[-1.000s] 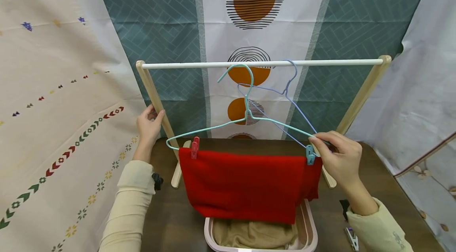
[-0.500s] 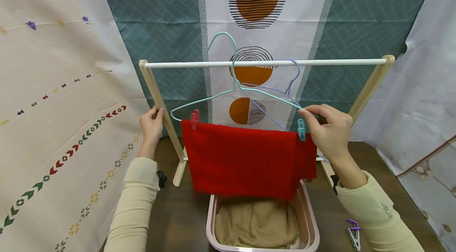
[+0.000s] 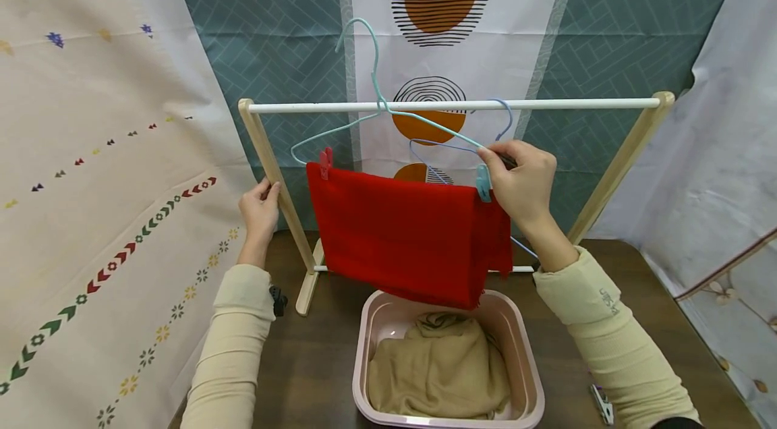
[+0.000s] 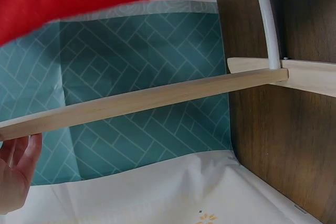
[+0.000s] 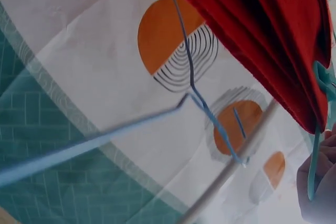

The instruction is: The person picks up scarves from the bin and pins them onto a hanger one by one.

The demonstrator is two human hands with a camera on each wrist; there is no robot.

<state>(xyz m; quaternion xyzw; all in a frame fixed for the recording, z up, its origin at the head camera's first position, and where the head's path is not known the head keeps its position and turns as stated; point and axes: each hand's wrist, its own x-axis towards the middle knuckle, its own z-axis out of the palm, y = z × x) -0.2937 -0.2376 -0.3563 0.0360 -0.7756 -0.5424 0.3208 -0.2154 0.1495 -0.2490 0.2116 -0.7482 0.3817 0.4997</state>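
Note:
A turquoise hanger (image 3: 355, 120) carries a folded red cloth (image 3: 400, 233), fixed by a red clothespin (image 3: 326, 162) on the left and a blue clothespin (image 3: 483, 183) on the right. My right hand (image 3: 523, 179) pinches the hanger's right arm beside the blue clothespin. Tilted, the hanger holds its hook above and left of the white rail (image 3: 291, 108), apart from it as far as I can tell. Low in the left wrist view, the fingers of my left hand (image 4: 16, 174) meet the rack's wooden post (image 4: 136, 103). From the head view, that hand (image 3: 260, 210) grips the left post.
A blue-violet hanger (image 3: 505, 117) hangs on the rail behind the red cloth. Below stands a pink basin (image 3: 361, 375) with a tan cloth (image 3: 437, 368) inside. A clothespin (image 3: 602, 405) lies on the brown table (image 3: 309, 375) near my right forearm.
My right hand has lifted the turquoise hanger and red cloth up and leftward, bringing the hook above the rail and uncovering more of the basin. The left hand stays at the post.

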